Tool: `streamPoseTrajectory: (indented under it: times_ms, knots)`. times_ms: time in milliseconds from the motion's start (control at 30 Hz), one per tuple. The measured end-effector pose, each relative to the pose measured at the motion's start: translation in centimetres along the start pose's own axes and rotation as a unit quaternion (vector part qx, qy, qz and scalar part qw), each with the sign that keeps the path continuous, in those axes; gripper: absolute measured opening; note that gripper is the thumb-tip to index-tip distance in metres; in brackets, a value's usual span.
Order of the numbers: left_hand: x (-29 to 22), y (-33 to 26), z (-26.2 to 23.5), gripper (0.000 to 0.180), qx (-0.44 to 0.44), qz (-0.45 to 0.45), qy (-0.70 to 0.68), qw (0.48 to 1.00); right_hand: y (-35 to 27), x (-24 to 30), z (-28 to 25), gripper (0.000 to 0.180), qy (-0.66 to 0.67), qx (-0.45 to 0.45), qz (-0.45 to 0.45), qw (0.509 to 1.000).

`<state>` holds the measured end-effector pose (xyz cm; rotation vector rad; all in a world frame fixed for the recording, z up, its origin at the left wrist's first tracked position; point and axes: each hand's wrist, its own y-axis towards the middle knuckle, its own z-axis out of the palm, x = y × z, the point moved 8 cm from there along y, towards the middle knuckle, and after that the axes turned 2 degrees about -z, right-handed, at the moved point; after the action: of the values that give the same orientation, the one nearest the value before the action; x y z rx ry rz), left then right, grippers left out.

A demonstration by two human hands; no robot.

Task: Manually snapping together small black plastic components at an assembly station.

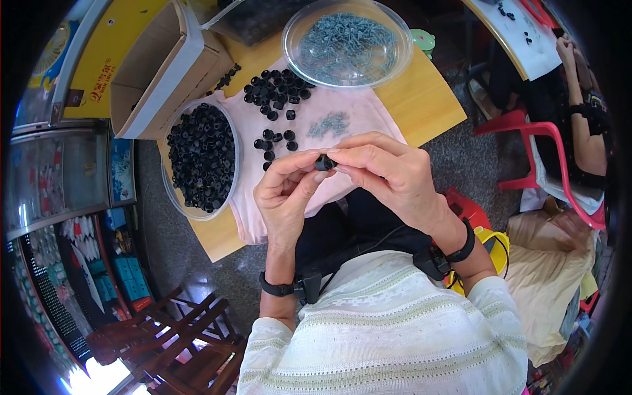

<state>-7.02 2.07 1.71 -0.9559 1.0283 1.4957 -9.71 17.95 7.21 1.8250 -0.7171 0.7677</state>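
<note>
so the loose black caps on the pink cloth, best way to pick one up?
Judging by shape, pinch one of the loose black caps across its round outer wall, coming from straight above. They look short, squat and cylindrical, lying apart on the flat pink cloth, so the sides are free. The left hand and right hand hold a black cap by fingertip pinch.

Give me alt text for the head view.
Both hands, left hand and right hand, pinch one small black cap above a pink cloth; a clear bowl of black caps sits left, a bowl of grey screws behind.
</note>
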Motion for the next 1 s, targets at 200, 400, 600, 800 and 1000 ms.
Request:
streamPoseTrajectory:
  times_ms: [200, 400, 600, 800, 1000]
  knots:
    - [0.0, -0.1, 0.0, 0.025, 0.022, 0.019, 0.000, 1.000, -0.2, -0.1, -0.1, 0.025, 0.007, -0.006, -0.001, 1.000]
    - [-0.4, 0.1, 0.3, 0.025, 0.038, 0.046, 0.008, 0.998, -0.4, -0.7, -0.2, 0.025, 0.036, -0.015, 0.025, 0.999]
    - [-0.5, 0.3, 0.7, 0.024, 0.047, 0.037, 0.005, 0.998, -0.5, -1.6, -0.1, 0.021, 0.078, -0.014, 0.069, 0.994]
    - [-0.4, 0.4, 1.0, 0.022, 0.039, 0.003, -0.005, 0.999, -1.0, -3.2, 0.6, 0.016, 0.249, -0.041, 0.182, 0.950]
    - [-0.3, 0.4, 0.8, 0.019, 0.004, -0.012, 0.018, 1.000, -0.8, -2.9, 0.5, 0.013, 0.193, -0.017, 0.159, 0.968]
